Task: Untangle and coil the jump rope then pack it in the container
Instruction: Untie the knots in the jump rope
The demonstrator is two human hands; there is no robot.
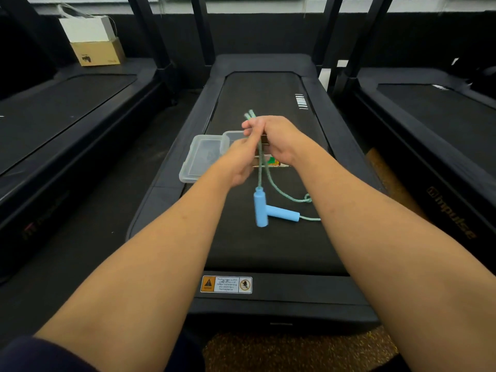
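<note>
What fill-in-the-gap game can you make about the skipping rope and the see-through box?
1. The left hand and right hand grip a rope coloured ____.
2. Its hanging handle and lying handle are both coloured ____.
3. The clear container sits to the ____ of the hands.

Missing words: green; blue; left.
</note>
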